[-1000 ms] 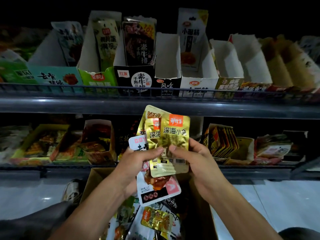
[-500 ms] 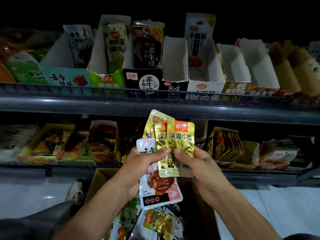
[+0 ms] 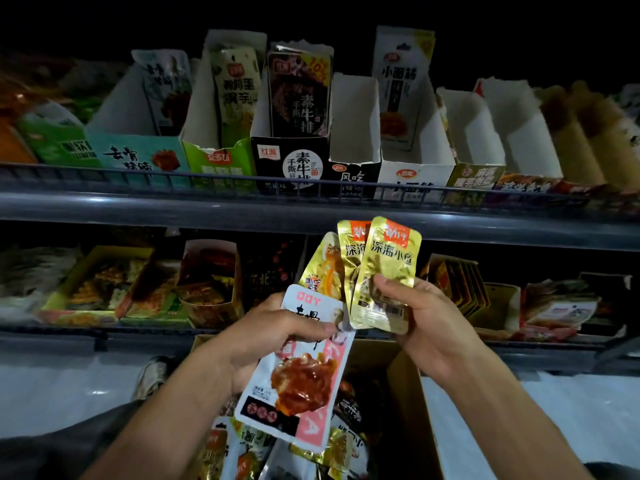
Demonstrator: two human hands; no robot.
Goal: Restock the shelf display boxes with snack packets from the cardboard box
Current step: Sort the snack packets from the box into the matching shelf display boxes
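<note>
Dim shelving (image 3: 311, 209) carried two tiers of display boxes; several white ones (image 3: 353, 133) toward the upper shelf's right end stood bare, so restocking looked far from done. Below, the cardboard box (image 3: 405, 393) held many packets. The left hand (image 3: 273, 334) pinched a white-and-pink packet (image 3: 298, 372); the right hand (image 3: 426, 323) clamped gold fish packets (image 3: 388, 275).

left hand (image 3: 277, 332) pinching, right hand (image 3: 420, 315) gripping, both raised, forearms extended

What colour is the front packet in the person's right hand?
Shiny gold foil packet with an orange-red label on top, gripped by the right hand; head view.
</note>
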